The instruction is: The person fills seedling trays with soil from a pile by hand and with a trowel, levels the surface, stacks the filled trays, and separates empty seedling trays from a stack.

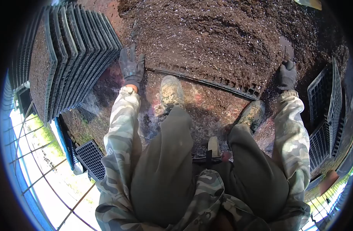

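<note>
My left hand (132, 66), in a dark glove, lies with fingers outstretched at the left end of a black seedling tray (207, 82). Dark soil (207, 42) with white specks covers most of that tray; only its front edge and a few cells at the near side and right corner show. At the right, my gloved right hand (287, 75) is closed around the handle of what looks like a flat trowel (287, 47). Its grey blade points away from me, against the soil, and the handle is mostly hidden in my fist.
A tall stack of black seedling trays (74, 57) leans at the left, beside my left hand. More trays (326, 104) stand at the right, and another tray (91, 158) lies lower left. My boots (171, 92) rest close to the filled tray's front edge.
</note>
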Available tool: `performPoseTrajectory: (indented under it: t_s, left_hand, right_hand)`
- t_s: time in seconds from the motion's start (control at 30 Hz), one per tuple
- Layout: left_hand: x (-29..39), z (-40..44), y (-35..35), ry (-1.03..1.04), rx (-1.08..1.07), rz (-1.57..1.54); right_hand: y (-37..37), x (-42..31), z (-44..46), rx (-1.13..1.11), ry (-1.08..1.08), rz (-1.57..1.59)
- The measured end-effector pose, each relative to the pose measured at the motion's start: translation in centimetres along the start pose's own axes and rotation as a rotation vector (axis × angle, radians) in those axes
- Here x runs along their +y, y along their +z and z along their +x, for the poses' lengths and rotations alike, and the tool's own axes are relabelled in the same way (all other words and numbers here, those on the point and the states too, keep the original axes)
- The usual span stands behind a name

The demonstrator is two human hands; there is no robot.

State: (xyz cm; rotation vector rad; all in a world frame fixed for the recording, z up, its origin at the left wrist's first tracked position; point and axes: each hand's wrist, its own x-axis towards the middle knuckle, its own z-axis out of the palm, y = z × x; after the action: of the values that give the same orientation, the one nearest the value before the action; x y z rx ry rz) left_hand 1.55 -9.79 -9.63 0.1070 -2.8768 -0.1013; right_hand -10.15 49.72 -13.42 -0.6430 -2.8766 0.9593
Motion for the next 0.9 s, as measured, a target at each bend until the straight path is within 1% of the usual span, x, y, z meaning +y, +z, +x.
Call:
performPoseTrajectory:
  t_s: [0.03,0.1,0.17,0.23,0.3,0.33,0.37,0.4,0.43,0.5,0.53,0.57,0.6,0.63,0.67,0.73,0.77,0.83,0.87,0.9]
  left_hand:
    - [-0.2,0.3,0.0,-0.048,-0.032,-0.007]
    - [2.1,1.0,0.0,-0.021,-0.018,-0.057]
    - [5.6,0.9,-0.8,0.096,-0.089,-0.068]
    - [9.8,1.1,-1.6,0.264,-0.163,-0.193]
    - [14.8,1.0,-2.6,0.425,-0.302,-0.272]
    - [16.9,1.3,-2.4,0.427,-0.303,-0.287]
    - [19.2,1.2,-2.0,0.58,-0.393,-0.364]
    - [21.3,0.8,-1.6,0.739,-0.481,-0.453]
    - [23.0,0.5,-1.0,0.754,-0.482,-0.496]
    - [25.4,0.9,0.2,0.919,-0.348,-0.681]
    - [26.0,2.0,-0.1,0.872,-0.295,-0.631]
    - [25.7,3.2,0.0,0.882,-0.298,-0.65]
    - [25.1,4.5,0.3,0.723,-0.223,-0.548]
    - [25.1,5.3,0.5,0.565,-0.152,-0.443]
    - [25.6,5.6,0.6,0.576,-0.162,-0.45]
    - [26.5,6.1,0.8,0.616,-0.276,-0.357]
    - [27.5,5.9,1.0,0.624,-0.284,-0.357]
    - [30.9,4.8,1.4,0.805,-0.387,-0.551]
    - [32.5,4.2,1.1,0.87,-0.379,-0.556]
    - [33.9,3.2,2.0,0.873,-0.384,-0.562]
  right_hand:
    - [0.2,0.8,0.5,-0.029,0.049,-0.044]
    - [-0.2,0.4,0.3,-0.066,0.038,-0.011]
    - [-0.1,0.4,0.3,-0.035,0.005,-0.067]
    - [0.2,0.0,0.0,-0.032,0.047,-0.041]
    - [0.4,-0.1,0.1,-0.023,0.132,-0.007]
    - [0.6,0.8,0.2,-0.062,0.015,0.072]
    - [0.0,0.7,0.2,-0.052,0.027,0.045]
    - [-0.5,-0.2,-0.3,-0.088,-0.003,-0.015]
    - [-1.0,-1.0,-0.7,-0.122,-0.032,-0.076]
    - [-0.7,-1.7,-1.1,-0.019,0.067,-0.022]
    - [-1.2,-3.0,-1.6,-0.025,0.094,-0.04]
    - [-1.7,-4.1,-2.0,-0.034,0.124,-0.053]
    - [-1.4,-4.0,-2.0,-0.008,0.105,-0.005]
    - [-2.1,-5.5,-2.4,-0.035,0.136,-0.064]
    - [-2.2,-5.8,-2.6,-0.03,0.149,-0.083]
    - [-1.9,-5.6,-2.6,-0.025,0.173,-0.1]
    - [-1.7,-5.3,-2.6,-0.008,0.17,-0.059]
    - [-1.3,-5.0,-2.5,0.012,0.17,-0.015]
    - [-1.2,-4.8,-2.4,0.003,0.169,-0.006]
    - [-1.1,-4.3,-2.4,-0.008,0.169,0.001]
